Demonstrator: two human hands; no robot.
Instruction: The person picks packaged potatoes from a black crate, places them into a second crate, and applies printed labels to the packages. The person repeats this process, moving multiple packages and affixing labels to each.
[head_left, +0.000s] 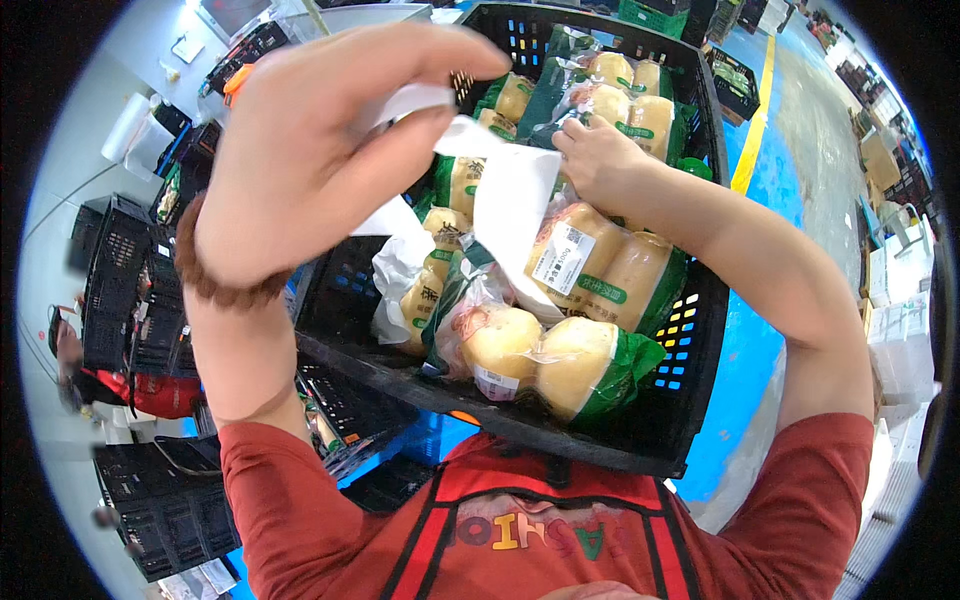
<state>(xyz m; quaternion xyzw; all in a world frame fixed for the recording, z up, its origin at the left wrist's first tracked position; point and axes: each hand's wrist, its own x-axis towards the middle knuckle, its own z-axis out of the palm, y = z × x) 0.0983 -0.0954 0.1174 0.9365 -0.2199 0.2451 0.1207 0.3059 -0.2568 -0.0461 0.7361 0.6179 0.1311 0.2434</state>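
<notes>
My left hand (300, 157), slightly blurred, is raised over the left side of a black plastic crate (585, 448). A curling strip of white paper (517, 202) is pinched between its thumb and fingers and trails down over the bags. Inside the crate, my right hand (604, 161) touches the clear-and-green bags near the back; its fingertips are partly hidden. A labelled bag of pale root vegetables (637, 262) lies below that hand. Closer to my body rests another bag (577, 360) with a small white label. Crumpled white paper (397, 285) sits at the crate's left side.
Black crates (150, 292) are stacked at the left, with a person in red (150, 390) beside them. On the right, a yellow line (754, 120) crosses the blue floor (757, 352). A smaller crate with green packs (731, 82) stands behind on the right.
</notes>
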